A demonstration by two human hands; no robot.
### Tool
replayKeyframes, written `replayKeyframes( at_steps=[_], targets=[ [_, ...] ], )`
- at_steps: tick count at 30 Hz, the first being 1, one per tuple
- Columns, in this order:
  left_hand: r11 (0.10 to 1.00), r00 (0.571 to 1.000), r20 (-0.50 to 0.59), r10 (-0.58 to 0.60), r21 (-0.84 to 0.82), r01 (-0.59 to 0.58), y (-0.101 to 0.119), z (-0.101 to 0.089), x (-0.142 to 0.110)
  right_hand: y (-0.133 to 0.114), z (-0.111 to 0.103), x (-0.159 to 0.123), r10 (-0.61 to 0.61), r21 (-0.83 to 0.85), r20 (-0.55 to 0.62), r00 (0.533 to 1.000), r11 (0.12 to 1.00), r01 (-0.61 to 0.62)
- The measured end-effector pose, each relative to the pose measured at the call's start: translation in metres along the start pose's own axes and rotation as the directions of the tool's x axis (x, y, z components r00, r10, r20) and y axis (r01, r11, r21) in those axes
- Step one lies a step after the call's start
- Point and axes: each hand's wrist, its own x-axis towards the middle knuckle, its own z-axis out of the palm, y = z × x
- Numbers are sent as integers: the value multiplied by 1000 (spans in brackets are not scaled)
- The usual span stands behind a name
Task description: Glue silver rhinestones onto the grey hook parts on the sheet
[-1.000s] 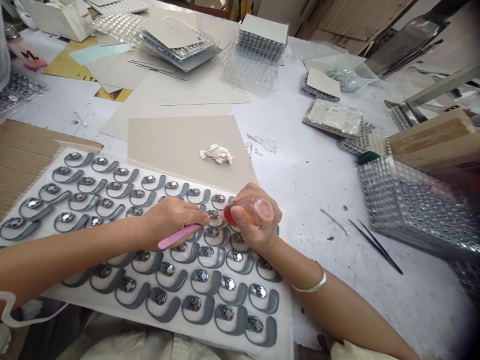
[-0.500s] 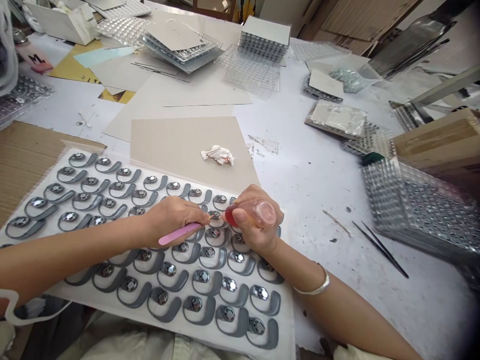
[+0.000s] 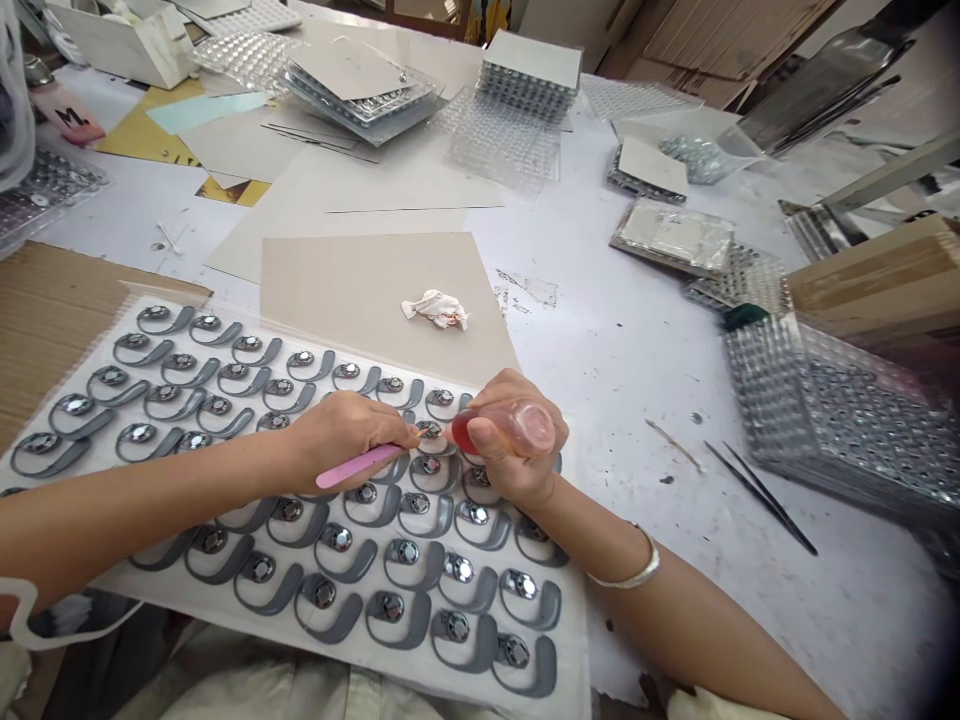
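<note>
My left hand is closed around what looks like a pair of pink tweezers. Its fingertips and the thin golden tip meet a round metal setting in the board's upper right part. From the other side, my right hand grips a small squeeze bottle of reddish liquid, its nozzle end pointing at that same setting. Under both hands lies a white board carrying rows of grey curved pieces, each with a round metal setting and a shiny stone. My forearms and hands cover some of them.
Beyond the board are a beige card and a crumpled tissue. Black tweezers and a cotton swab lie to the right. Clear bead trays stand at the right edge; a stack of trays is at the back.
</note>
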Motion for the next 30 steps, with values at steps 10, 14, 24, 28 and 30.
replayKeyframes(
  at_steps=[10, 14, 24, 28, 30],
  targets=[
    [1000, 1000, -4, -5, 6, 6, 0, 1, -1, 0, 1, -2, 65, 26, -18, 998, 998, -65],
    [1000, 1000, 2, -23, 6, 23, 0, 0, -1, 1, 2, -1, 51, 26, -13, 999, 998, -50],
    [999, 999, 8, -42, 4, 42, 0, 1, -2, 0, 2, -1, 35, -11, 12, 999, 999, -35],
    [998, 998, 12, -57, 3, 57, 1, 1, -2, -1, 2, -1, 53, -19, 15, 998, 998, -52],
    [999, 999, 14, -50, 2, 50, 2, 0, -1, -1, 2, -1, 58, -14, 21, 998, 998, -58]
  ],
)
